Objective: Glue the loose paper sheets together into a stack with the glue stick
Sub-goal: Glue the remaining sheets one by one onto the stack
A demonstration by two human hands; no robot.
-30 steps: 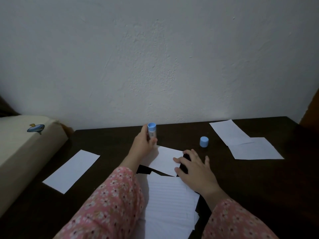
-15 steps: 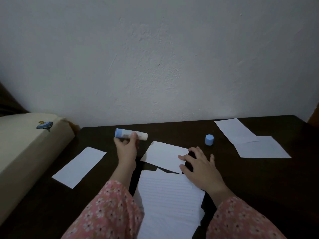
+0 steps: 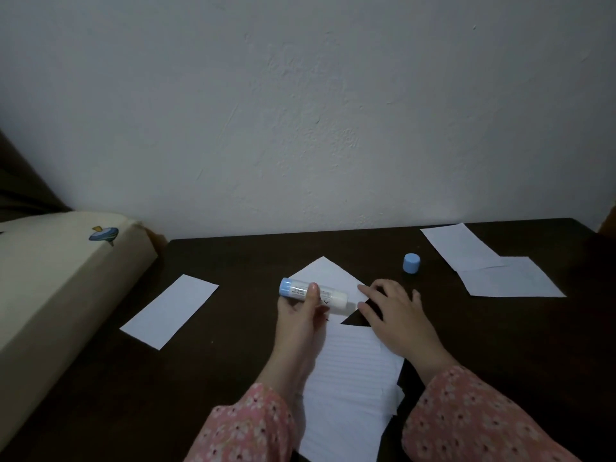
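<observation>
My left hand grips an uncapped white glue stick with a blue base, held sideways over a small white paper sheet at the table's middle. My right hand lies on that sheet's right edge with fingers spread, holding it down. A stack of lined sheets lies just in front of me, partly under both forearms. The blue glue cap stands upright to the right of the small sheet.
One loose sheet lies at the left of the dark table, and two overlapping sheets lie at the back right. A beige cushion borders the table's left side. A white wall rises behind.
My left hand tipped the glue stick from upright to sideways and brought it back right over the small sheet. The sheet has turned, one corner now pointing away. My right hand stayed on it.
</observation>
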